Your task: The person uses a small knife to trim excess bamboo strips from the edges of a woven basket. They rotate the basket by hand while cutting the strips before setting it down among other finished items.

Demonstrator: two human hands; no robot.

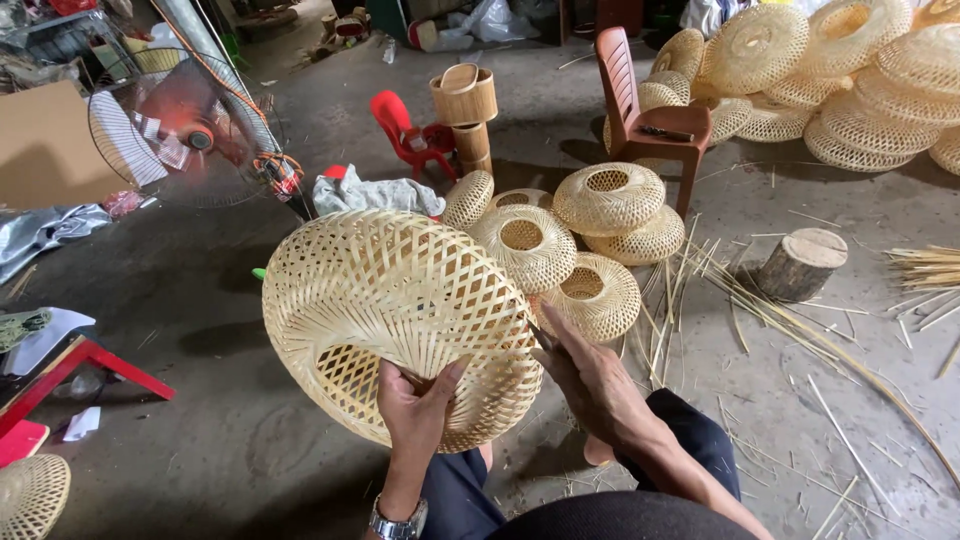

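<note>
A large round woven bamboo basket [385, 300], pale yellow with a lattice weave and a hole in its lower face, is held up above my lap. My left hand [418, 405] grips its lower rim with the thumb up against the weave; a metal watch sits on that wrist. My right hand [590, 375] presses on the basket's right edge and seems to pinch a thin dark tool or strip against it; what it is cannot be made out.
Several finished woven baskets [610, 198] lie on the concrete floor ahead, with a big pile [860, 70] at the far right. A brown plastic chair [650, 120], a red small chair [408, 130], a log stump [803, 262], loose bamboo strips [780, 320] and an electric fan [170, 130] stand around.
</note>
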